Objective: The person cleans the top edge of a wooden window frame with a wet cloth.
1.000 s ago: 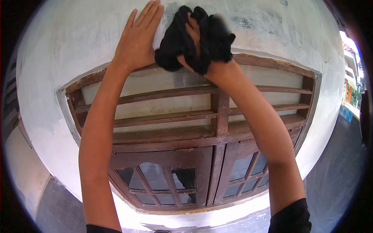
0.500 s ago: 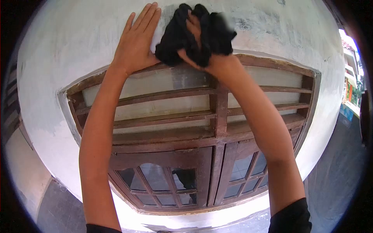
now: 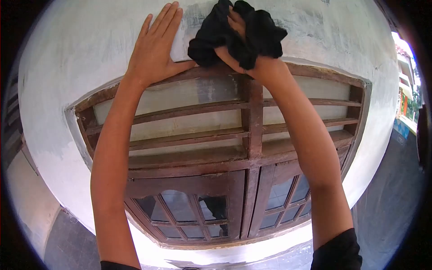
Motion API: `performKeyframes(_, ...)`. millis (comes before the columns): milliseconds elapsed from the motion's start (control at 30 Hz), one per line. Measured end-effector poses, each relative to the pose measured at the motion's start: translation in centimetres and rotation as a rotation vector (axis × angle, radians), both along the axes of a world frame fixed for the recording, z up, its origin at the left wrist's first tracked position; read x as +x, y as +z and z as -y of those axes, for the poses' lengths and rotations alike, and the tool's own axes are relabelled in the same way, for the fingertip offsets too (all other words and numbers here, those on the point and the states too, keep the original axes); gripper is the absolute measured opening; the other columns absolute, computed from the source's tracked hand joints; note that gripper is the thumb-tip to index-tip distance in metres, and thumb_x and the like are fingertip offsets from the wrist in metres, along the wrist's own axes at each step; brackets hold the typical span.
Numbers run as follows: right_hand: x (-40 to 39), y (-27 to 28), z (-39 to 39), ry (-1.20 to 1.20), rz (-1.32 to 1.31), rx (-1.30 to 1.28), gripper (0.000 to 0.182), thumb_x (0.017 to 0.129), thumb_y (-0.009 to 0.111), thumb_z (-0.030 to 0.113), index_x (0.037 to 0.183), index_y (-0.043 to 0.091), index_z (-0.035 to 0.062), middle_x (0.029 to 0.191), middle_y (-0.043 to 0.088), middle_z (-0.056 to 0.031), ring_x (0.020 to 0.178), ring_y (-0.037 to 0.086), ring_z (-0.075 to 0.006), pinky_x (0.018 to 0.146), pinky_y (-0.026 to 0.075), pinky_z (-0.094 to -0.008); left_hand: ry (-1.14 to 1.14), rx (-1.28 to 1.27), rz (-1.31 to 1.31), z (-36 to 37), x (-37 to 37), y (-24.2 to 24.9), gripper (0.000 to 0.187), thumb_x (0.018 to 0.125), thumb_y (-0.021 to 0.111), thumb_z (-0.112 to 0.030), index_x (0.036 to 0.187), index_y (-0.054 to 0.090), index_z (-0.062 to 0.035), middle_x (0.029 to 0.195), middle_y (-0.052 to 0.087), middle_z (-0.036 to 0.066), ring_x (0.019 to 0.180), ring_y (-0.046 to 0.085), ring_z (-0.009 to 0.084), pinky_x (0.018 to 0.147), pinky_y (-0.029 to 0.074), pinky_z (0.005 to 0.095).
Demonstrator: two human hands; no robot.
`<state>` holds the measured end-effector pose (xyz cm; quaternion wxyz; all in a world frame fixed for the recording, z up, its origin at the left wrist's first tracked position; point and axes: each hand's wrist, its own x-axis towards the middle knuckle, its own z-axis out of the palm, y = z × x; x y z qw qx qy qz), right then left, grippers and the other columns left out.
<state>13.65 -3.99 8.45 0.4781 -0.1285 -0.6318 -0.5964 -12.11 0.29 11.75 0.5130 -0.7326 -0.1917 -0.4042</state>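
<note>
My left hand [image 3: 155,51] lies flat on the pale, stained wall [image 3: 85,49], fingers stretched upward and thumb out along the top of the wooden window frame [image 3: 216,71]. To its right, my right hand [image 3: 236,33] grips a bunched black cloth [image 3: 265,33] and presses it on the wall just above the frame. Folds of the cloth cover much of that hand, though some fingers and the thumb side show. Dark grey smudges mark the plaster around the cloth.
Below the hands, wooden slats [image 3: 189,110] cross the upper part of the window. Under them are two brown shutters with small glass panes [image 3: 177,204]. A grey floor [image 3: 382,202] and a bright outdoor strip [image 3: 407,81] show at the right.
My right hand and the black cloth have shifted a little right and upward along the wall. My left hand stays flat there, its thumb now spread further to the right.
</note>
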Motion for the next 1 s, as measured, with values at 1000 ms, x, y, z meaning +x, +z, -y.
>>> performKeyframes(1000,3.0,0.9,-1.3,-0.064,-0.011,-0.054,0.072,0.078,0.078,0.042,0.138,0.058,0.0071,0.145,0.054,-0.0180,0.133,0.048,-0.0408,0.109,0.032,-0.0629,-0.013,0.020,0.022,0.4,0.1,-0.3,0.126,0.071,0.081,-0.061,0.157,0.023,0.0110,0.165,0.023,0.031,0.156,0.020,0.0419,0.125,0.016,0.0576)
